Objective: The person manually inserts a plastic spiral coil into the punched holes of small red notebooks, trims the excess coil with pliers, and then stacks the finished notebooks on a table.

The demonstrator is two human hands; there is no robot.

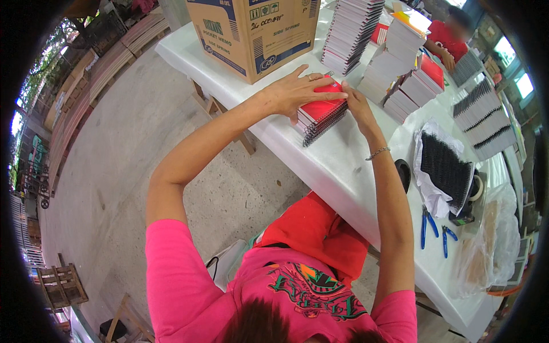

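A short stack of spiral notebooks with red covers (pixel 324 110) rests on the white table near its front edge, the black wire coils facing right and toward me. My left hand (pixel 298 94) spans the stack from the left, fingers spread across the top cover and thumb down at its near left side. At the right edge, my right hand (pixel 357 104) grips the stack with its thumb near the top cover; its other fingers are partly hidden. The left index fingertip reaches close to the right thumb.
A cardboard box (pixel 254 37) stands behind my left hand. Tall notebook stacks (pixel 351 34) and unbound paper blocks (pixel 394 66) rise beyond. To the right lie black wire coils (pixel 443 171) on white wrapping, blue pliers (pixel 429 224) and clear plastic (pixel 486 243). A person in red (pixel 449 39) sits across the table.
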